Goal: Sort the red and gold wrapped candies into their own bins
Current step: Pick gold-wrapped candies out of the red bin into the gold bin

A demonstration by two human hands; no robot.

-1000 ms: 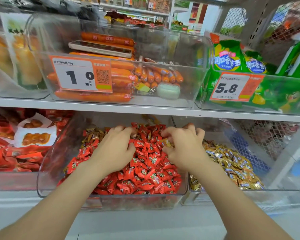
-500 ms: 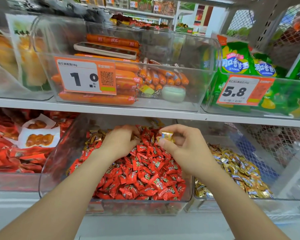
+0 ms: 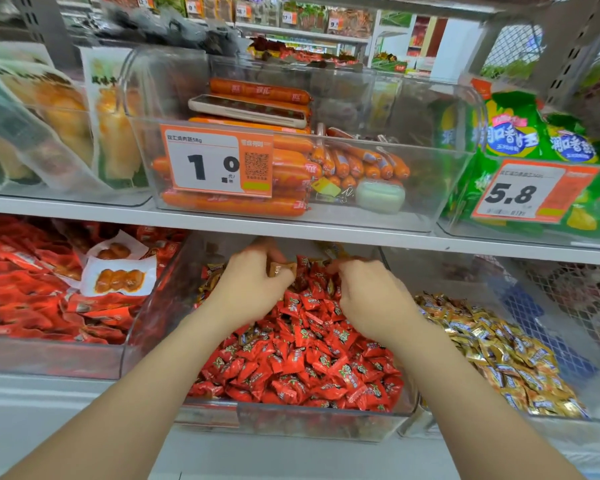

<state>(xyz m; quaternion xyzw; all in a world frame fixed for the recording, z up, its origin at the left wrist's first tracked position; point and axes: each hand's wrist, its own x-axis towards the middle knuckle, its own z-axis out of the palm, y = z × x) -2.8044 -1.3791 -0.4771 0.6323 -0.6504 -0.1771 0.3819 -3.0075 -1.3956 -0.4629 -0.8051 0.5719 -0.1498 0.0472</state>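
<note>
**A:** Gold has changed sides since half a second ago. Then the right hand (image 3: 371, 303) had a gold candy raised. Now the left hand (image 3: 246, 292) has one up, and the right is down in the pile.

**B:** Anything left of that hand?

**A:** A few gold strays (image 3: 210, 282), far left in the red bin (image 3: 309, 422), just beside the left wrist.

**B:** How is the left gripping?

**A:** Thumb and fingers are pinched on the gold candy (image 3: 282, 269), just above the far end of the bin. Its long axis runs left to right, and the free end points toward the right hand.

**B:** And below it?

**A:** Red candies (image 3: 302, 362), heaped through the middle and near part.

**B:** What about the right hand?

**A:** It is knuckles up with the fingers curled into the far reds. The tips are hidden, so I can't tell whether it holds anything.

**B:** Where should the candy go?

**A:** The gold bin (image 3: 444, 278) sits just beside the red one, on its right. So the drop lies to the right, beyond the right hand, which is the nearer of the two. I'd judge the left must either cross over that arm or pass the candy across.
</note>
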